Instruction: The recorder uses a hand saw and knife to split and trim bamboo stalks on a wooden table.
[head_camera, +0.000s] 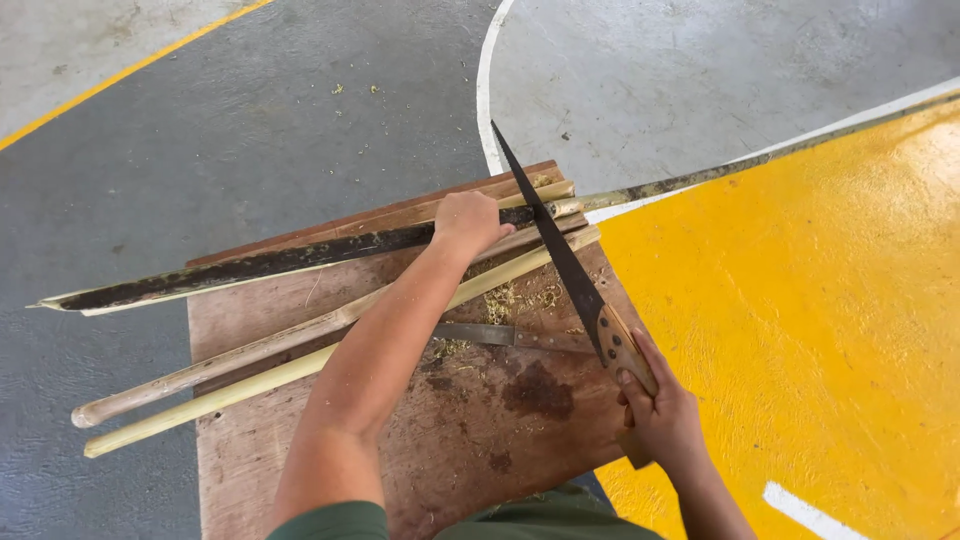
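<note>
Now the left hand (468, 222) reaches forward with the arm stretched nearly straight, palm down, fingers curled over a dark pole (300, 258) and pressing it onto the board (480, 430). That pole lies across the board's far edge, its thin end running off over the yellow floor (800, 330). Closer in, the right hand (660, 415) is closed around the wooden handle of a saw (565, 262), wrist bent, the blade angled up and away so it crosses the pole just right of the left hand. Two paler poles (250, 370) lie beside the arm. A flat blade (500, 335) rests on the board among shavings.
</note>
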